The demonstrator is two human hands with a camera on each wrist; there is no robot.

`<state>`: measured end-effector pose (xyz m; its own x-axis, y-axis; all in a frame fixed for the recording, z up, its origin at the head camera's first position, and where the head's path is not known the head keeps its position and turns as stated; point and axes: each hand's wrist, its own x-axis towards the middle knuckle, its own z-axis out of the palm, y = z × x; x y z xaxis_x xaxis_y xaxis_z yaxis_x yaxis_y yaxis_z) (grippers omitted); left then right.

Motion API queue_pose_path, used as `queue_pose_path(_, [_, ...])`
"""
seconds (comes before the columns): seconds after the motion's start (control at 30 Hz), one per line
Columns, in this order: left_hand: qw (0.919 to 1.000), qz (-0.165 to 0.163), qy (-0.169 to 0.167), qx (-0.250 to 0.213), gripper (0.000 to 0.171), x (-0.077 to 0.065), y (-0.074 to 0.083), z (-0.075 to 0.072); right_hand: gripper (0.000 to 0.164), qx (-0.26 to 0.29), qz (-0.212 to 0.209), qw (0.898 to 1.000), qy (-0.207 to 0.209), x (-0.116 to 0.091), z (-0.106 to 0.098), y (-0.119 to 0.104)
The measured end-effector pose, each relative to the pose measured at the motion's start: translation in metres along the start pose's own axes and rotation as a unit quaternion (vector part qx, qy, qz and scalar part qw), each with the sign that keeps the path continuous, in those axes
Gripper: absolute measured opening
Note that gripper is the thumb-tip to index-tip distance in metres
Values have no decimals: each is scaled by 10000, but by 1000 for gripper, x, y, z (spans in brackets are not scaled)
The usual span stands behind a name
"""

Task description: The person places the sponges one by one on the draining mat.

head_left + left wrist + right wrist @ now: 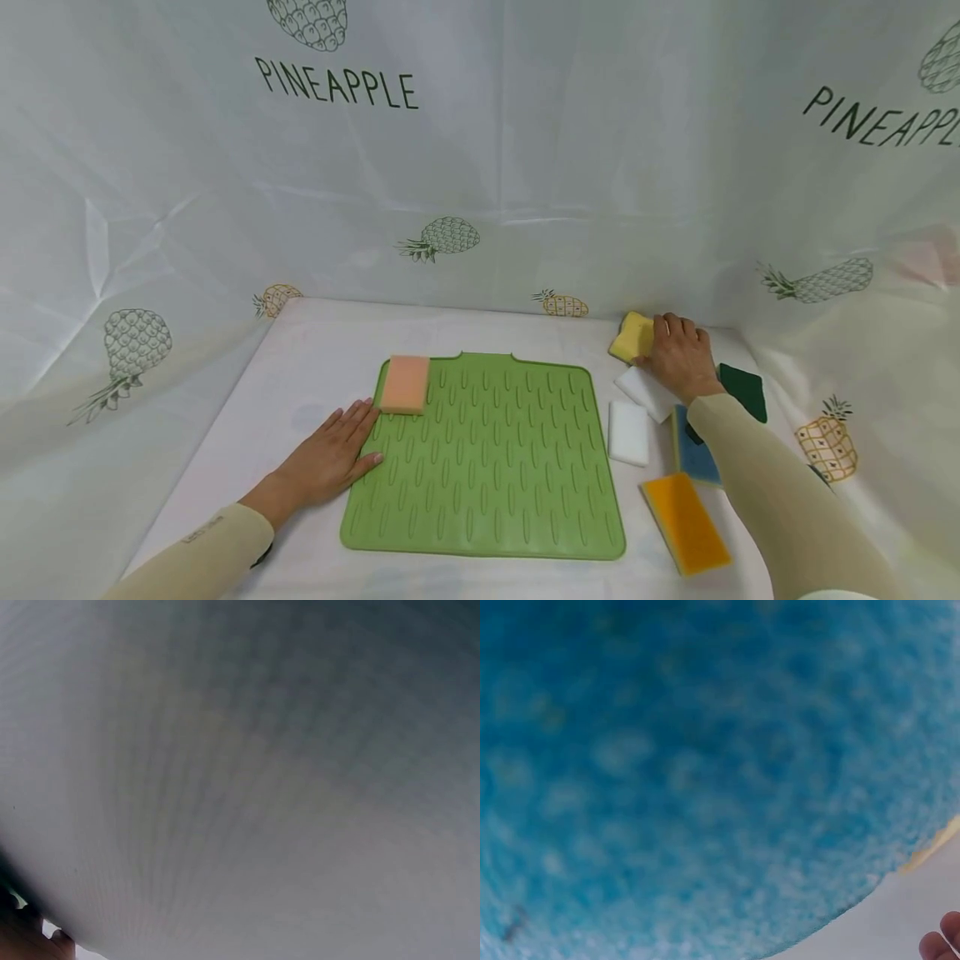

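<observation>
My left hand [330, 454] lies flat with fingers extended, fingertips over the left edge of a green ridged mat [495, 467]. Just beyond its fingertips, a peach sponge [405, 385] sits on the mat's far left corner. At the back right, my right hand [681, 357] grips the right end of a yellow sponge [632, 335] with a dark green underside, thumb on the near side, fingers bent over the far side. A blue sponge [696, 446] lies beneath the right wrist and fills most of the right wrist view. The left wrist view is mostly blurred grey cloth.
Two white sponges, one upright [628, 433] and one slanted [647, 392], lie right of the mat. An orange sponge [686, 523] is nearer, and a dark green pad [744, 392] lies beyond the right forearm. A pineapple-print sheet [495, 167] rises behind the table.
</observation>
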<state>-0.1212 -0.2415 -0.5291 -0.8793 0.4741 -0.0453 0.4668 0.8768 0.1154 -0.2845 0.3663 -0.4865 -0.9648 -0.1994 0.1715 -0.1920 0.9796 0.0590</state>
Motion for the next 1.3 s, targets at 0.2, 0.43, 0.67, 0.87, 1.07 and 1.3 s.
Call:
queue_pose_path(0.2, [10000,21,3,-11,81,1,0,1,92,475,228,9978,-392,2,-3,4])
queue_pose_path(0.43, [10000,13,0,-16,81,1,-1,2,80,134,227,9994,-231,4,-5,6])
queue_pose_path(0.67, [10000,29,22,10,81,1,-3,4,99,396,391,9976,-404,6,-6,5])
queue_pose_path(0.87, [10000,18,34,-22,82,2,-2,3,104,609,302,9954,-668,6,-8,7])
queue_pose_path(1.07, [10000,44,-2,23,81,3,-1,3,101,894,333,9926,-746,5,-9,7])
queue_pose_path(1.3, [9999,48,58,74,81,2,-2,2,115,832,351,9939,-627,7,-4,2])
